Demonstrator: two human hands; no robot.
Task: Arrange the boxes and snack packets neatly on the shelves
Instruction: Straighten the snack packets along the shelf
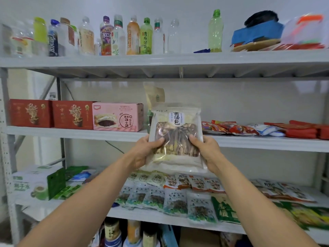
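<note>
A clear zip pouch of dried mushrooms point(176, 125) with a white label is upright in front of the middle shelf point(106, 133). My left hand point(146, 151) grips its lower left edge and my right hand point(207, 150) grips its lower right edge, thumbs on the front. Behind it a beige pouch point(154, 95) leans against the wall. Two red boxes point(51, 114) and a pink box point(117, 116) stand in a row on the left of that shelf. Red and blue snack packets point(258, 130) lie on its right.
The top shelf point(160, 59) carries several bottles and a blue bundle point(256, 32). The lower shelf point(151, 215) holds rows of small mushroom packets point(176, 200), a green-and-white box point(38, 184) at left and green bags at right. Jars stand beneath.
</note>
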